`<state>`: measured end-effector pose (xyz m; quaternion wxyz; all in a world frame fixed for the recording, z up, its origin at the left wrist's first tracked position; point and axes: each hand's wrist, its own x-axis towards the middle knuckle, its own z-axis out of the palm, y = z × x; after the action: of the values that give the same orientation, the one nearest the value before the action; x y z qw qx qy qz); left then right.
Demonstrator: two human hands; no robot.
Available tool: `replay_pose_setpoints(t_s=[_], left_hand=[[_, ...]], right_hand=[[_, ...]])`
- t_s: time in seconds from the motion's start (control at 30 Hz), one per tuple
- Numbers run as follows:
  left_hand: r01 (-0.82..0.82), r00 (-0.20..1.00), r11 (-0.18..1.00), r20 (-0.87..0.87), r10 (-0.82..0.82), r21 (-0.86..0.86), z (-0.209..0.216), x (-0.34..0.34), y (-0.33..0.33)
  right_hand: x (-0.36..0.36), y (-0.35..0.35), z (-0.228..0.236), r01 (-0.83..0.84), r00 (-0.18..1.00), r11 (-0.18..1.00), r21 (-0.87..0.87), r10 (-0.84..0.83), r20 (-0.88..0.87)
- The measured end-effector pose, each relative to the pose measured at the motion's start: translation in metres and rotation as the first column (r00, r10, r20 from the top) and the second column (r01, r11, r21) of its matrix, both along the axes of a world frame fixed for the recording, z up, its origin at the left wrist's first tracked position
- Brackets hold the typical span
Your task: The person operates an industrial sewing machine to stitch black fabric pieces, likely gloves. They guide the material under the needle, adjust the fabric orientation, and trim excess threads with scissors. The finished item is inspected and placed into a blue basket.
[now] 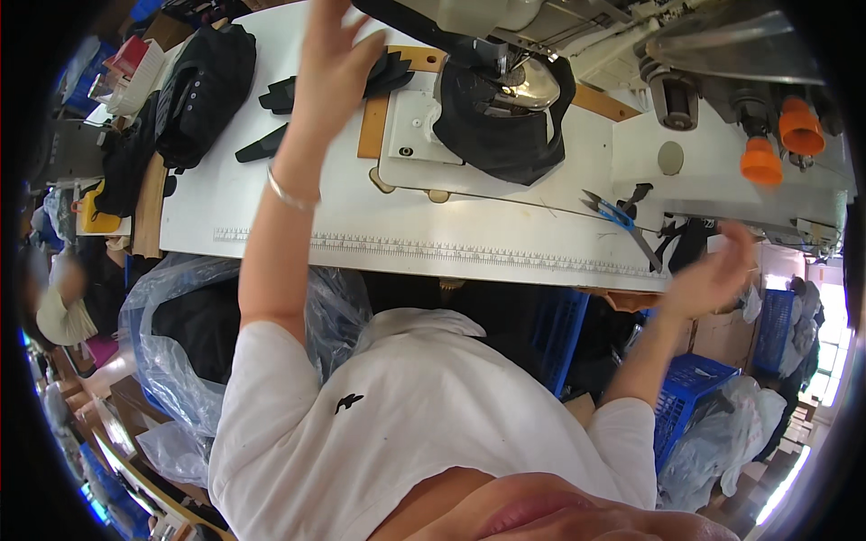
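Observation:
My left hand [336,77] is raised over the far left of the table, thumb and fingers apart, with nothing seen in it. Beneath and beside it lie several black cut pieces [386,77]. At the sewing machine [510,54], a black fabric piece [496,135] with a loop on its right side sits around the needle area. My right hand [713,275], slightly blurred, hovers off the table's front right edge with its fingers stretched out and apart. Left of that hand lie a dark strap-like bundle [687,242] and blue-handled scissors [613,214].
A ruler strip [433,250] runs along the table's front edge. Black bundled goods [206,95] lie at the far left. Orange cups [762,162] hang at the right. Below are a clear plastic bag [185,361] with black material and a blue crate [690,397].

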<state>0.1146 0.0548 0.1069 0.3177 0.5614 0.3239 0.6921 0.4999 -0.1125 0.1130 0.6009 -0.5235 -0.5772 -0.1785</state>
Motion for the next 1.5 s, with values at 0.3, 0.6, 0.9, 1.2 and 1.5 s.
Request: replay_pose_setpoints(t_s=[0.3, 0.6, 0.9, 1.2, 1.5], left_hand=[[0.339, 0.777, 0.940, -0.553, -0.301, -0.036, 0.006, -0.012, 0.036], [0.229, 0.609, 0.658, -0.633, 0.478, 0.718, 0.001, 0.020, -0.036], [0.188, 0.599, 0.655, -0.614, 0.514, 0.732, 0.003, 0.031, -0.043], [0.156, 0.593, 0.661, -0.605, 0.532, 0.734, 0.000, 0.034, -0.045], [0.118, 0.569, 0.657, -0.593, 0.570, 0.744, -0.004, 0.038, -0.050]], right_hand=[[-0.193, 0.063, -0.018, -0.247, 0.921, 0.914, -0.322, 0.325, 0.215], [-0.159, 0.066, 0.011, -0.167, 0.925, 0.918, -0.359, 0.273, 0.266], [-0.158, 0.066, 0.014, -0.272, 0.957, 0.805, -0.528, 0.284, -0.060], [-0.157, 0.066, 0.010, -0.220, 0.964, 0.848, -0.483, 0.266, 0.028], [-0.154, 0.068, 0.010, -0.220, 0.960, 0.848, -0.482, 0.277, 0.048]])
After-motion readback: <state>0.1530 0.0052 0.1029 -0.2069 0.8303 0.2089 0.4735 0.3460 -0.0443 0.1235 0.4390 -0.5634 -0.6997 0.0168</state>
